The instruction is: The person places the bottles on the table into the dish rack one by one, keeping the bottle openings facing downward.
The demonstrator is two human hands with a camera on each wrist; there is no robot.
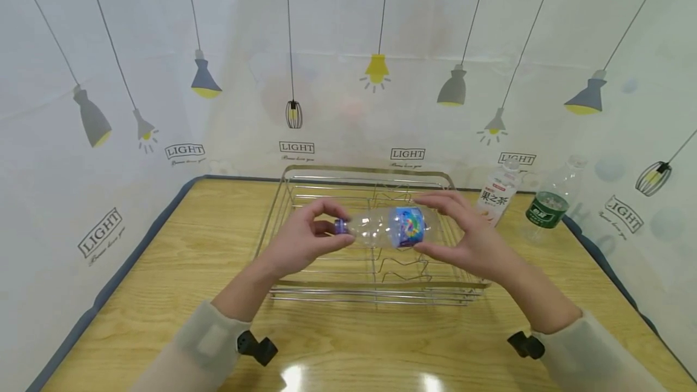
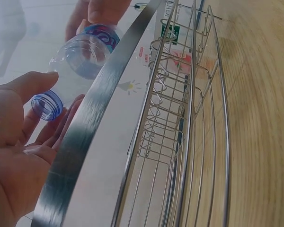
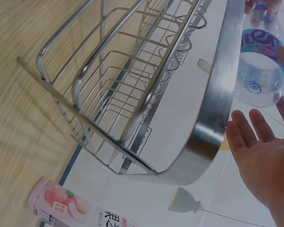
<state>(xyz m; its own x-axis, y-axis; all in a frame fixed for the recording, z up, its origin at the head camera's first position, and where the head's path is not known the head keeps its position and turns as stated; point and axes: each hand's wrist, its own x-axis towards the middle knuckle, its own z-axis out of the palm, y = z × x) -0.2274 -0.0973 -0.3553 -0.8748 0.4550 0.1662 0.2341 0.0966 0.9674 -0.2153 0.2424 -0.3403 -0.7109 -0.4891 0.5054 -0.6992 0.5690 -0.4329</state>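
A clear plastic bottle (image 1: 373, 230) with a blue and multicoloured label lies sideways in the air over a wire dish rack (image 1: 376, 286). My left hand (image 1: 307, 235) pinches its blue neck end between thumb and fingers; the left wrist view shows that blue end (image 2: 47, 106) facing the camera. At the base end, my right hand (image 1: 468, 235) holds the bottle by its sides, thumb below and forefinger above. Other fingers (image 3: 262, 125) of the right hand extend away from the bottle in the right wrist view.
Behind the rack's right side stand a fruit-tea bottle (image 1: 497, 192) with a white and pink label and a clear bottle with a green label (image 1: 546, 209). The wooden table (image 1: 163, 271) meets a lamp-patterned cloth backdrop (image 1: 337, 29).
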